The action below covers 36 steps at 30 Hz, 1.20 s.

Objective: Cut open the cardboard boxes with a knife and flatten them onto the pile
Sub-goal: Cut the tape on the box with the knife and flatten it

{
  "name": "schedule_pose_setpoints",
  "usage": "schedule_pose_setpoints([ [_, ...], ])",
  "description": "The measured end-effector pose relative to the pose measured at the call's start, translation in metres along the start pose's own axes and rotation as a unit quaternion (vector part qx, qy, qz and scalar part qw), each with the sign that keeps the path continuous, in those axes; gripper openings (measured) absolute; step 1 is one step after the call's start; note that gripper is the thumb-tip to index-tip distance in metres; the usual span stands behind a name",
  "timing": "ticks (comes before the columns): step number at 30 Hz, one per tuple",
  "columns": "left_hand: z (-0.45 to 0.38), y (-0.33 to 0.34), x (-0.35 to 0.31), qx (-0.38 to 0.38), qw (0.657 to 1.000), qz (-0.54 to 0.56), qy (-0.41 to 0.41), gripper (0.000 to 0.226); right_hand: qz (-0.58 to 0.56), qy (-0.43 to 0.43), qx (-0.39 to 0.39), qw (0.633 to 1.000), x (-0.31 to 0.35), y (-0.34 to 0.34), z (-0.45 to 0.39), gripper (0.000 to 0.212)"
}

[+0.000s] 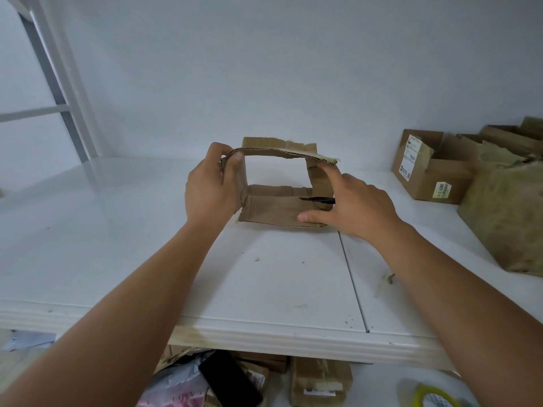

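Standing open-ended on the white desk (276,277), well back from its near edge: a small brown corrugated cardboard box (279,207) with both ends cut open, forming a square tube seen straight through to the white wall (264,69). Gripping the box's upper left corner with the left hand (210,189), thumb hooked over the raw top edge and fingers wrapped around the outside of the left wall. Resting the right hand (352,207) against the right side, index finger reaching up under the top panel's right corner, thumb lying flat along the bottom panel's front edge. Lying between that hand and the right wall, a dark slim knife (316,198), blade pointing left across the box floor; hard to tell how the fingers are holding it, though the handle end is disappearing behind them. Peeling off the top panel's right end, a strip of pale tape.

Sitting at the right of the desk, well apart from the hands: a brown cardboard carton with white shipping labels (426,168), and beside it a larger, worn, greenish-brown cardboard box (505,218). Lying on the floor under the desk's front edge: flattened brown cardboard pieces (320,380), a black flat object (229,380), a grey plastic mailer bag (179,383).
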<state>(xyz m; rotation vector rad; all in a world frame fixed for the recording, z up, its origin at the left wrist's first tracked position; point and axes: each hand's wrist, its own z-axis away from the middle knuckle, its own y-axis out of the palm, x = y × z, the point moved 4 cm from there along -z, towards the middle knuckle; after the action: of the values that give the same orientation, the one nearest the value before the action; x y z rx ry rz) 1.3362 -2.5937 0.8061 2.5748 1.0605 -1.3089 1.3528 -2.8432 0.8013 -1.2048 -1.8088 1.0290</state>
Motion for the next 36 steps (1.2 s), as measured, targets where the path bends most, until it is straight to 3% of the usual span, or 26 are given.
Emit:
schedule_pose_setpoints([
  [5, -0.001, -0.001, 0.002, -0.003, 1.0, 0.003, -0.008, 0.01, -0.008, -0.024, -0.008, 1.0, 0.001, 0.002, 0.0, 0.099],
  [12, 0.002, 0.001, -0.004, 0.001, 1.0, -0.005, 0.027, 0.012, 0.049, -0.01, 0.053, 0.997, -0.003, 0.008, -0.002, 0.117],
  [20, 0.003, 0.002, -0.006, 0.001, 0.999, -0.014, 0.042, 0.016, 0.076, -0.01, 0.05, 0.996, 0.002, 0.003, 0.001, 0.125],
  [27, 0.005, 0.003, -0.01, -0.005, 0.998, -0.004, 0.059, 0.023, 0.085, -0.005, 0.061, 0.994, 0.0, 0.01, -0.002, 0.118],
  [32, 0.002, -0.001, -0.006, -0.013, 0.999, 0.005, 0.041, 0.02, 0.001, -0.029, 0.025, 0.999, 0.003, 0.005, 0.0, 0.1],
  [36, 0.003, -0.002, -0.007, -0.009, 0.999, -0.005, 0.049, 0.02, 0.037, -0.04, 0.024, 0.998, 0.009, 0.001, 0.002, 0.117],
])
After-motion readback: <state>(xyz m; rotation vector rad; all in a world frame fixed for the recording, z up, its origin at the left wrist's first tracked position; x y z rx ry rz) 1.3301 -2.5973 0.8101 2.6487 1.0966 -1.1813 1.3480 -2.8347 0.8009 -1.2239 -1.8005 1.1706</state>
